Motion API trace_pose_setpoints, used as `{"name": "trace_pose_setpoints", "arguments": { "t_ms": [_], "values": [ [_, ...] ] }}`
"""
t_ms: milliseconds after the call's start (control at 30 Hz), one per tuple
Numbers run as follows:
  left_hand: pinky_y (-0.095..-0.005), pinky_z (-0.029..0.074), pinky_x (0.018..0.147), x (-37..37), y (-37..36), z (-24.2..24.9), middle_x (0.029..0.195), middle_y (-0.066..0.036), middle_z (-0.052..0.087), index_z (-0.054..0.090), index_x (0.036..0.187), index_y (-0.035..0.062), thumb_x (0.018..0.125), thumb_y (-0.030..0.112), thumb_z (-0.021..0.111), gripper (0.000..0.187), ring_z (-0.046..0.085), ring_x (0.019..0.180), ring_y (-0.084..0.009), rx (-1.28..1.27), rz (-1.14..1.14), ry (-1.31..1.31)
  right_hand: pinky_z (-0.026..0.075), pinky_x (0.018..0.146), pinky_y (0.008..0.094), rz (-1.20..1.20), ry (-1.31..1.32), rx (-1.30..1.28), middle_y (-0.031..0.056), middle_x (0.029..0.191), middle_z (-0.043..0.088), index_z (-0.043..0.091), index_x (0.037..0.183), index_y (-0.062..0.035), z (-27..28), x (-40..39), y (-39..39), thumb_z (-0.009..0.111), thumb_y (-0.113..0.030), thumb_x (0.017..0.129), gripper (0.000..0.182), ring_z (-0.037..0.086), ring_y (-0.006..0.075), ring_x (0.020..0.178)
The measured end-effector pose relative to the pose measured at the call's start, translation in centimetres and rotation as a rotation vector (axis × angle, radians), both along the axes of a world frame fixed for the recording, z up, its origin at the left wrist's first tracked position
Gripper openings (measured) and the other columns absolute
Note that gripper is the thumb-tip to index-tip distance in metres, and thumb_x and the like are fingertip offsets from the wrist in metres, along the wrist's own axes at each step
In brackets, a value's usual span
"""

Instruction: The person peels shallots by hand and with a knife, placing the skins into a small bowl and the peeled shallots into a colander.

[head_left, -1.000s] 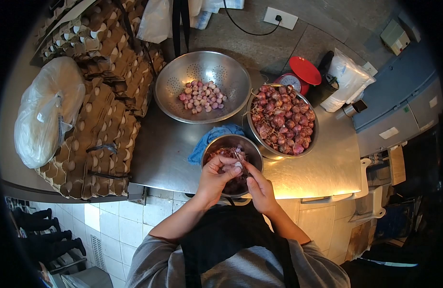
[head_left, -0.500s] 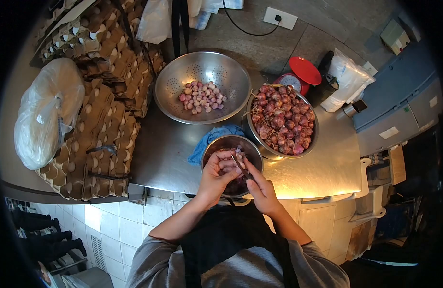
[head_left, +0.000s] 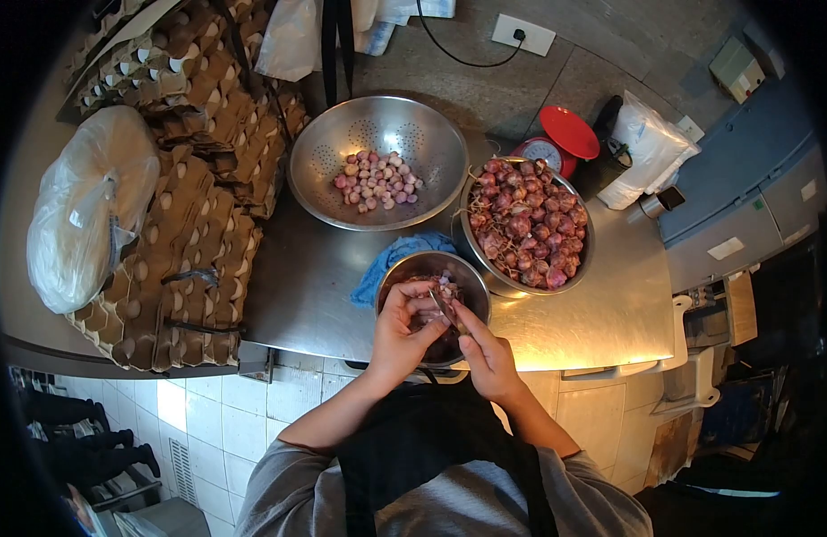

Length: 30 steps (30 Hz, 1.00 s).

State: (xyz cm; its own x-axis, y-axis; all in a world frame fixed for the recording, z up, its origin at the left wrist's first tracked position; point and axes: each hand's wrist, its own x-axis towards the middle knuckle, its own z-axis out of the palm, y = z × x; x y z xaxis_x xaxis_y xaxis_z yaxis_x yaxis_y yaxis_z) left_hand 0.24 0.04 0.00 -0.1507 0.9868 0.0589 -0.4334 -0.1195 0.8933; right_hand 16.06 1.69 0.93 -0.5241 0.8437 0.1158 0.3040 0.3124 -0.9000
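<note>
Over a small steel bowl (head_left: 479,285) at the table's front edge, my two hands are close together. My right hand (head_left: 485,351) is closed round a small knife (head_left: 444,306), its blade pointing up and left toward the other hand. The fingers of my left hand (head_left: 406,327) are curled together; a small shallot seems to be between them, mostly hidden. Peelings and shallot pieces lie in the small bowl. Behind it, a large colander (head_left: 319,152) holds peeled shallots (head_left: 377,181). To the right stands a bowl heaped with unpeeled red shallots (head_left: 528,219).
A blue cloth (head_left: 384,267) lies beside the small bowl. Stacked egg trays (head_left: 162,259) and a plastic bag (head_left: 91,210) are at the left. A red scale (head_left: 570,134), a white bag (head_left: 642,152) and a metal cup (head_left: 661,202) stand at the back right.
The knife has tilted slightly and its blade shows more clearly. My right fingers have shifted a little; my left hand has barely moved.
</note>
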Motion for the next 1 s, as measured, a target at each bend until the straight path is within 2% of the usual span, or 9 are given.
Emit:
{"name": "trace_pose_setpoints", "arguments": {
  "t_ms": [200, 300, 400, 500, 633, 700, 800, 1000],
  "values": [
    [-0.0254, 0.044, 0.083, 0.2, -0.1, 0.0, 0.098, -0.009, 0.057, 0.038, 0.113, 0.0034, 0.076, -0.006, 0.063, 0.045, 0.055, 0.093, -0.0129, -0.014, 0.005, 0.039, 0.038, 0.090, 0.0275, -0.064, 0.129, -0.104, 0.0154, 0.120, 0.053, 0.042, 0.129, -0.0045, -1.2, 0.2, 0.3, 0.043, -0.017, 0.092, 0.038, 0.052, 0.0200, 0.109],
    [-0.0248, 0.045, 0.083, 0.3, -0.3, 0.6, 0.097, -0.008, 0.059, 0.044, 0.108, 0.0021, 0.078, -0.004, 0.062, 0.035, 0.056, 0.092, -0.0122, -0.009, -0.025, -0.038, 0.037, 0.091, 0.0262, -0.113, 0.198, -0.208, 0.0126, 0.120, 0.053, 0.041, 0.129, -0.0028, -1.4, 0.4, 0.8, 0.042, -0.017, 0.093, 0.039, 0.050, 0.0166, 0.109],
    [-0.0243, 0.045, 0.083, 0.0, -0.3, 0.5, 0.096, -0.006, 0.060, 0.051, 0.100, 0.0013, 0.081, -0.001, 0.060, 0.022, 0.057, 0.090, -0.0113, -0.069, -0.073, 0.047, 0.037, 0.090, 0.0250, -0.125, 0.177, -0.298, 0.0122, 0.121, 0.052, 0.037, 0.132, -0.0024, -2.0, 1.1, 1.0, 0.041, -0.019, 0.094, 0.042, 0.048, 0.0141, 0.107],
    [-0.0236, 0.046, 0.082, 0.2, -0.1, 0.6, 0.095, -0.004, 0.060, 0.055, 0.095, 0.0020, 0.082, 0.000, 0.059, 0.013, 0.056, 0.090, -0.0100, -0.081, -0.065, -0.075, 0.036, 0.090, 0.0248, -0.110, 0.202, -0.340, 0.0132, 0.123, 0.050, 0.033, 0.134, -0.0029, -1.7, 1.1, 0.7, 0.042, -0.019, 0.093, 0.045, 0.047, 0.0139, 0.109],
    [-0.0237, 0.047, 0.079, 0.1, 0.1, 0.1, 0.093, -0.004, 0.061, 0.055, 0.095, 0.0031, 0.080, -0.001, 0.061, 0.016, 0.057, 0.086, -0.0097, -0.120, -0.055, -0.138, 0.035, 0.093, 0.0263, -0.046, 0.245, -0.500, 0.0137, 0.127, 0.046, 0.031, 0.135, -0.0027, -0.2, 0.8, -0.6, 0.043, -0.018, 0.093, 0.047, 0.044, 0.0159, 0.114],
    [-0.0248, 0.049, 0.078, 0.0, 0.1, 0.0, 0.092, -0.006, 0.062, 0.055, 0.096, 0.0014, 0.079, -0.001, 0.062, 0.018, 0.059, 0.083, -0.0108, -0.091, -0.045, -0.170, 0.035, 0.094, 0.0275, -0.024, 0.235, -0.468, 0.0140, 0.127, 0.046, 0.031, 0.135, -0.0020, -0.2, 0.6, -0.7, 0.043, -0.017, 0.092, 0.046, 0.044, 0.0176, 0.116],
    [-0.0241, 0.049, 0.077, 0.1, 0.1, -0.3, 0.090, -0.006, 0.062, 0.056, 0.093, 0.0023, 0.078, -0.001, 0.064, 0.018, 0.059, 0.083, -0.0102, -0.056, -0.059, -0.170, 0.035, 0.095, 0.0289, -0.013, 0.234, -0.284, 0.0147, 0.125, 0.048, 0.034, 0.133, -0.0008, -0.6, 0.1, -0.6, 0.043, -0.017, 0.092, 0.045, 0.046, 0.0200, 0.116],
    [-0.0227, 0.046, 0.076, 0.0, -0.1, 0.5, 0.087, -0.002, 0.060, 0.055, 0.087, 0.0059, 0.075, -0.003, 0.066, 0.018, 0.055, 0.081, -0.0077, -0.114, -0.077, -0.124, 0.032, 0.098, 0.0298, -0.009, 0.226, -0.261, 0.0159, 0.126, 0.047, 0.037, 0.129, 0.0012, -1.7, 0.7, 0.2, 0.043, -0.017, 0.092, 0.042, 0.045, 0.0223, 0.117]
  ]
}}
